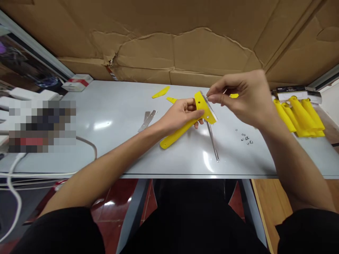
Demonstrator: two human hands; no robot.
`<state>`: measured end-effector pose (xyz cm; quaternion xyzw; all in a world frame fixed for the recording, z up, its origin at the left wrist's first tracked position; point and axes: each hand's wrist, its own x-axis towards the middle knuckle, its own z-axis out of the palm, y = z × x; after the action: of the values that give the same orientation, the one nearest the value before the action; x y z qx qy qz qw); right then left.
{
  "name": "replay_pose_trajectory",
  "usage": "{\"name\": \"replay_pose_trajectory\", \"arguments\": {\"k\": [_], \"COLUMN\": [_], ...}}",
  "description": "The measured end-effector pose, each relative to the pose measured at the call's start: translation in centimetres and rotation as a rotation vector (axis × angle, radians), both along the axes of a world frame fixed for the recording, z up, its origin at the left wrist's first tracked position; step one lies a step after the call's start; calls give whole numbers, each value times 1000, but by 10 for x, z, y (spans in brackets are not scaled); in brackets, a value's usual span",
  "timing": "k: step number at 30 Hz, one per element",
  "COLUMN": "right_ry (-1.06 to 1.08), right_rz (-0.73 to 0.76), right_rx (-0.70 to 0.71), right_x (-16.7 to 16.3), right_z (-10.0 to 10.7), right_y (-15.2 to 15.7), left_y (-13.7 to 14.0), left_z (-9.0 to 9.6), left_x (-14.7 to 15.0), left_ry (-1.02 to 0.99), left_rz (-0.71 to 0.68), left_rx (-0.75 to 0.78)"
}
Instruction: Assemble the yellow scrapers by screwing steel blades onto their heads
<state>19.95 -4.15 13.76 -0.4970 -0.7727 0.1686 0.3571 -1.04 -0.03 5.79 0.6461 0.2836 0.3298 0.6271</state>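
My left hand (184, 113) is closed around a yellow scraper (176, 137), its handle slanting down to the left. A metal blade (211, 107) runs along the scraper head, which shows one dark hole and one shiny screw (208, 116). My right hand (235, 93) is pinched at the upper end of the blade; whatever is between its fingertips is too small to make out. Below the scraper head a thin metal rod (213, 143) lies on the table, its top end hidden. Several small screws (247, 138) are scattered to the right.
Loose blades (148, 120) and a yellow plate (161, 92) lie left of my hands on the grey table (119, 148). Yellow handles (302, 114) are piled at the right. White cables (90, 141) and a small box (77, 83) stand left; cardboard (148, 53) lines the back.
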Motion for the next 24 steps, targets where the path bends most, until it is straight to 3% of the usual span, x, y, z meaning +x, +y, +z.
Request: {"name": "replay_pose_trajectory", "arguments": {"k": [5,9,13,18,24], "right_ry": [29,151,147,112,319], "right_rz": [50,52,-4,-47,-32], "right_rx": [34,1,47,167,240], "right_x": [7,7,0,-8,-2], "right_z": [-41,-62,-71,-80,-82], "right_y": [17,21,17,7,5], "left_y": [-8,-9,-10,-12,-15], "left_z": [5,3,0,-3,-4], "left_x": [0,0,1,1,1], "left_ry": [2,50,101,173,227], "left_rz": [74,85,99,176,186], "left_rx": [43,69,131,323,447]}}
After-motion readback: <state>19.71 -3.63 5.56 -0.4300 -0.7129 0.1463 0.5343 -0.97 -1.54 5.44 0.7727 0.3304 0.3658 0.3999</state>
